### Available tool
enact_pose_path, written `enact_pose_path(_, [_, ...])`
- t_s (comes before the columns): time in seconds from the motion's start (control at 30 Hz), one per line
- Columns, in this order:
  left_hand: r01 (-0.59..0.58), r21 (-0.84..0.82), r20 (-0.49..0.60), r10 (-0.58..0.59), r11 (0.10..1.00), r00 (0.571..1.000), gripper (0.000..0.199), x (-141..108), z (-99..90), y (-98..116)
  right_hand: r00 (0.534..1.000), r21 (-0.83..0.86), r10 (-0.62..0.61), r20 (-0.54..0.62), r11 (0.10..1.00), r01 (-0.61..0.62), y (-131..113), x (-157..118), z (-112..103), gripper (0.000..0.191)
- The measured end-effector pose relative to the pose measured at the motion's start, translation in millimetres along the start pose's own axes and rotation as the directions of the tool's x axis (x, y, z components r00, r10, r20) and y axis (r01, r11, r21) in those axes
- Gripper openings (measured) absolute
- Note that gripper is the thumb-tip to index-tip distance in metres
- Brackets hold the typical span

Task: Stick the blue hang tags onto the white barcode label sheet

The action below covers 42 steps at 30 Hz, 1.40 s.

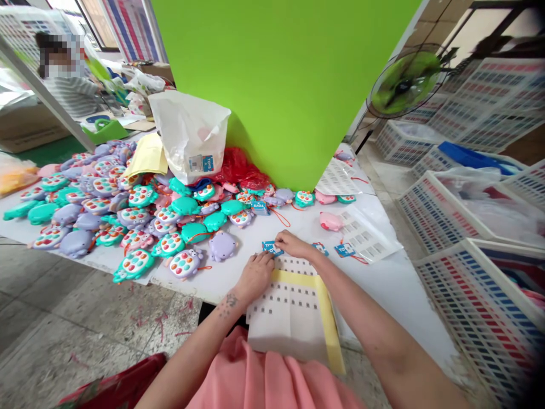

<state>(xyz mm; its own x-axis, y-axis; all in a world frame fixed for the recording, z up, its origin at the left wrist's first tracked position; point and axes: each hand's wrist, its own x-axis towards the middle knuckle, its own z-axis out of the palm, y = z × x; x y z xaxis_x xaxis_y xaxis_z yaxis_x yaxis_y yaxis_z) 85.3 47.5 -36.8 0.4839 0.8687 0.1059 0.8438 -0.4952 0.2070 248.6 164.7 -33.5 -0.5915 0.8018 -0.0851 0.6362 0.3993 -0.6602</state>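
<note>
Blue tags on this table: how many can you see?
4. One tag is at the right hand, a second tag and a third tag lie to its right, and a fourth tag sits by the toy pile. More may be hidden among the toys.

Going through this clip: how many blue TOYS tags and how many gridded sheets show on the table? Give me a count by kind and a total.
Blue TOYS tags: 4
Gridded sheets: 3
Total: 7
</note>
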Motion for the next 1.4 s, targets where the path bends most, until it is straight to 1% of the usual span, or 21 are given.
enact_pose_path(0.33, [0.006, 0.010, 0.025, -0.006, 1.000, 1.000, 0.025, 1.2, -3.9, 0.9, 0.999, -0.026, -0.021, -0.024, 0.999, 0.020, 7.5, 1.3, 5.4, 0.009])
enact_pose_path(0.57, [0.001, 0.012, 0.011, -0.001, 1.000, 1.000, 0.024, 1.6, -3.1, 0.6, 0.998, -0.025, -0.046, -0.053, 0.999, 0.045, 2.6, -4.8, 6.2, 0.003])
enact_pose_path(0.67, [0.000, 0.012, 0.010, 0.000, 1.000, 1.000, 0.024, 1.7, -2.4, 0.1, 0.997, 0.000, -0.067, -0.049, 0.998, 0.067, 2.1, -7.3, 5.0, 0.014])
enact_pose_path(0.8, [-0.004, 0.031, 0.004, 0.004, 1.000, 1.000, 0.024, 1.8, -2.9, -0.6, 0.996, 0.022, -0.076, -0.054, 0.997, 0.077, 5.3, -7.9, 4.9, 0.018])
enact_pose_path(0.87, [-0.004, 0.030, 0.007, 0.004, 1.000, 1.000, 0.024, 2.1, -3.7, -1.2, 0.996, 0.032, -0.060, -0.068, 0.998, 0.062, 7.2, -7.2, 6.0, 0.023])
enact_pose_path(0.97, [0.000, 0.017, 0.018, 0.000, 1.000, 1.000, 0.023, 2.6, -4.1, -2.4, 0.996, 0.050, -0.001, -0.094, 0.999, 0.006, 7.7, -4.3, 9.5, 0.035])
enact_pose_path(1.0, [0.002, 0.014, 0.017, -0.002, 1.000, 1.000, 0.023, 2.6, -3.7, -2.8, 0.994, 0.032, 0.023, -0.103, 0.999, -0.019, 6.8, -2.7, 11.0, 0.034])
enact_pose_path(1.1, [0.000, 0.013, -0.003, 0.000, 1.000, 1.000, 0.022, 2.1, -1.3, -3.9, 0.987, -0.075, 0.074, -0.143, 0.994, -0.085, 2.2, 3.3, 15.1, 0.017])
enact_pose_path(1.17, [-0.009, 0.011, -0.029, 0.009, 1.000, 1.000, 0.022, 0.6, 0.8, -4.4, 0.982, -0.108, 0.084, -0.169, 0.989, -0.103, -0.8, 6.1, 15.8, 0.009])
enact_pose_path(1.2, [-0.011, 0.004, -0.046, 0.011, 1.000, 0.999, 0.021, -0.7, 1.8, -4.3, 0.981, -0.109, 0.079, -0.177, 0.989, -0.100, -1.7, 6.5, 15.2, 0.008])
enact_pose_path(1.3, [0.004, -0.036, -0.115, -0.008, 0.999, 0.993, 0.018, -7.1, 3.5, -2.5, 0.981, -0.103, 0.045, -0.191, 0.992, -0.066, -2.2, 0.9, 9.4, 0.014])
enact_pose_path(1.33, [0.008, -0.052, -0.137, -0.015, 0.999, 0.990, 0.017, -9.9, 3.8, -1.4, 0.981, -0.117, 0.008, -0.195, 0.993, -0.031, -2.1, -3.1, 6.8, 0.015])
enact_pose_path(1.4, [0.003, -0.074, -0.161, -0.015, 0.997, 0.987, 0.016, -15.3, 4.8, 0.9, 0.977, -0.194, -0.120, -0.177, 0.977, 0.085, -2.1, -12.7, 2.0, 0.018])
